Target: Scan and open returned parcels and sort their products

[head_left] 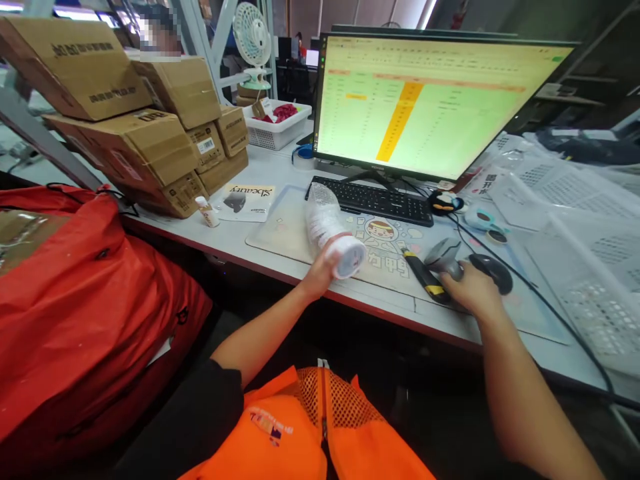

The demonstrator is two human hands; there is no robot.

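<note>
My left hand (320, 270) is closed around a white cylindrical bottle wrapped in bubble wrap (330, 230), holding it tilted over the desk mat (385, 257). My right hand (470, 290) grips a grey handheld barcode scanner (443, 257) lying on the mat, next to a black mouse (493, 270). A yellow-and-black utility knife (423, 277) lies just left of the scanner. A black keyboard (373, 199) sits beyond the bottle, below a monitor (430, 103) showing a green and yellow spreadsheet.
Stacked cardboard boxes (140, 133) fill the desk's left end, with a small tube (206, 212) and a sheet-mask packet (245, 200) beside them. A large red bag (85, 300) stands at my left. White baskets (585, 267) and cables crowd the right; a white basket (277, 130) and fan (253, 40) stand behind.
</note>
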